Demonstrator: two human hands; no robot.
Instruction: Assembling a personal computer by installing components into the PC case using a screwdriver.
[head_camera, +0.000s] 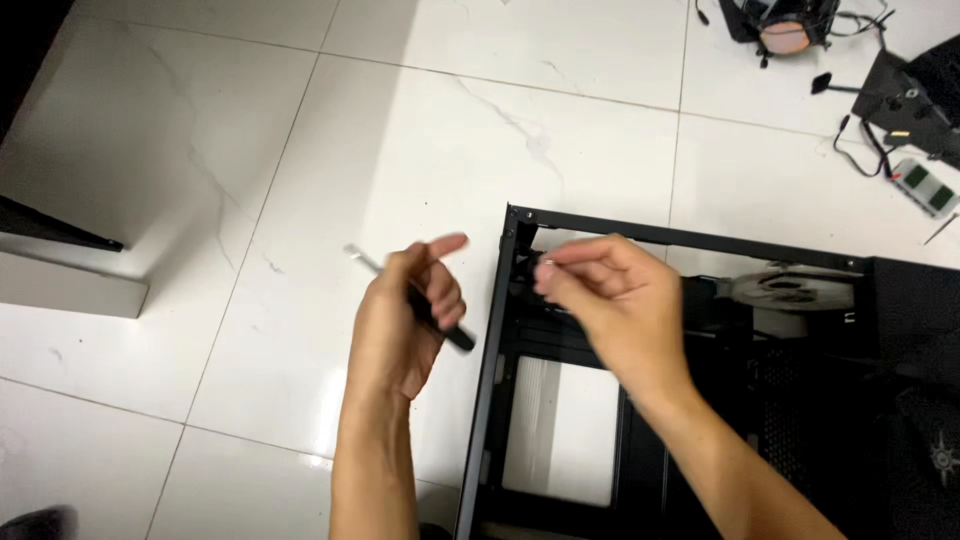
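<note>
fingers (437, 290) of the left hand (400, 325) are curled around a screwdriver (412, 300), whose black handle is clamped across the palm while the thin metal shaft is pointed up and to the left; the index finger is stretched out straight above the handle. fingertips (560, 275) of the right hand (615, 315) are pressed together in a pinch at the far left corner of a black computer case (490, 400); whether something small is pinched there cannot be told, since the spot is blurred and dark.

the floor (400, 130) is laid with large glossy white tiles, veined faintly in grey and parted by thin dark joints, and light is reflected off it. at the left edge a pale grey block (70, 290) is seen under a dark slanted panel (45, 228). in the far right corner a round cooler part with a copper-coloured face (785, 35), a black boxy component (915, 100) with trailing black cables, and a small white and green piece (925, 187) are spread on the tiles, well apart from the hands.

the case is laid flat on the floor at the near right, with its open side turned up. its frame is made of thin black metal rails, and white tile is seen through a rectangular opening in it. farther right, a pale round fan (790, 288) is seen inside the case, beside black meshed panels. the left hand is held just left of the case's left rail, over bare tile.
</note>
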